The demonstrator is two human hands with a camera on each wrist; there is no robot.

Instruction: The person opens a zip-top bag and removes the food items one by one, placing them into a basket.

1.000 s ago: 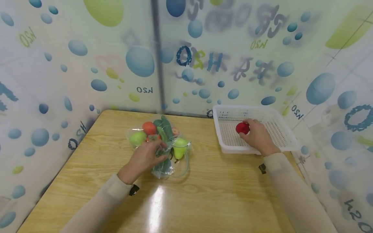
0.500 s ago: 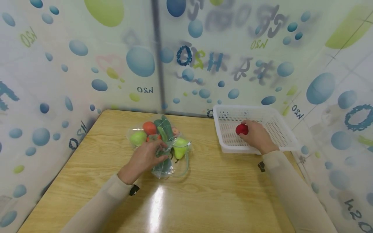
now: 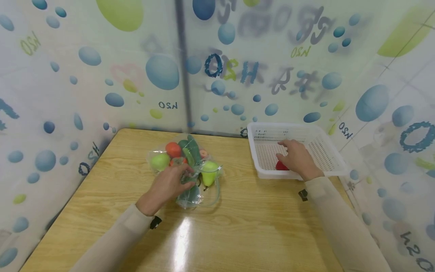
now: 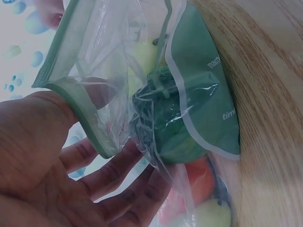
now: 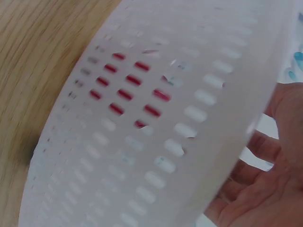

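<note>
Right hand [image 3: 296, 159] over the white perforated basket [image 3: 327, 136], fingers spread loose; red fruit [image 3: 280, 166] lies on the basket floor under the palm, touching or not unclear. Left hand [image 3: 166, 187] pinches the clear zip bag [image 3: 185, 166] of produce. Wooden table [image 3: 238, 226], bubble-print walls [image 3: 258, 60].

Glossy wooden table [image 3: 258, 223], perforated plastic basket [image 3: 334, 160], clear bag [image 3: 190, 196]

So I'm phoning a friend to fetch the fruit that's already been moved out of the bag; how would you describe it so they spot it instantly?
Look at the wooden table, then at the white slotted basket on its far right corner. Inside, by the near wall and just under the right hand, lies a small round red fruit. It is the only thing in the basket; all the other fruit sits in the clear bag.
</note>
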